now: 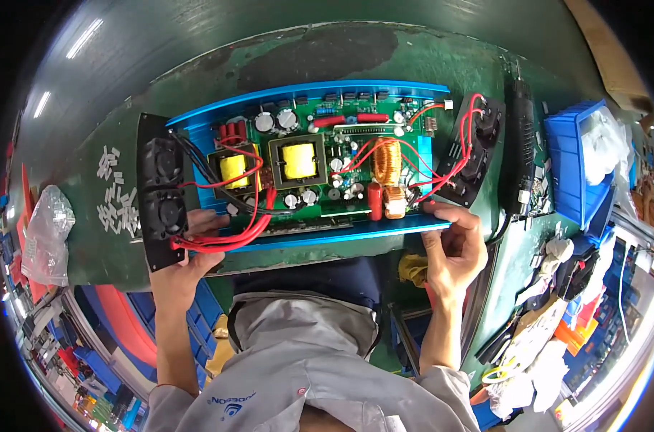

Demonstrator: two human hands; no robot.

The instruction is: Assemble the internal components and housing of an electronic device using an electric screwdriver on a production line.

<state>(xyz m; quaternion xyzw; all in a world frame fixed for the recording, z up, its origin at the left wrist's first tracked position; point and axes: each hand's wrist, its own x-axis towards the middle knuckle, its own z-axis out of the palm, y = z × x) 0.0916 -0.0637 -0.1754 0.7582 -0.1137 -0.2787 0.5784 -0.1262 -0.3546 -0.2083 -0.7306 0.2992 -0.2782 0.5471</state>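
In front of me lies an open power supply unit with a green circuit board, carrying yellow-wrapped transformers and copper coils. Blue metal rails run along its near and far sides. My right hand pinches the near rail's right end between thumb and fingers. Around the same rail's left end closes my left hand, partly hidden by red wires and a black panel with two fans. More red wires lead from the board to a black end panel at the right.
Small grey pieces lie scattered on the green table at the left, near a clear plastic bag. On the right are a black electric screwdriver and a blue bin holding plastic bags. The table's near edge runs just before my body.
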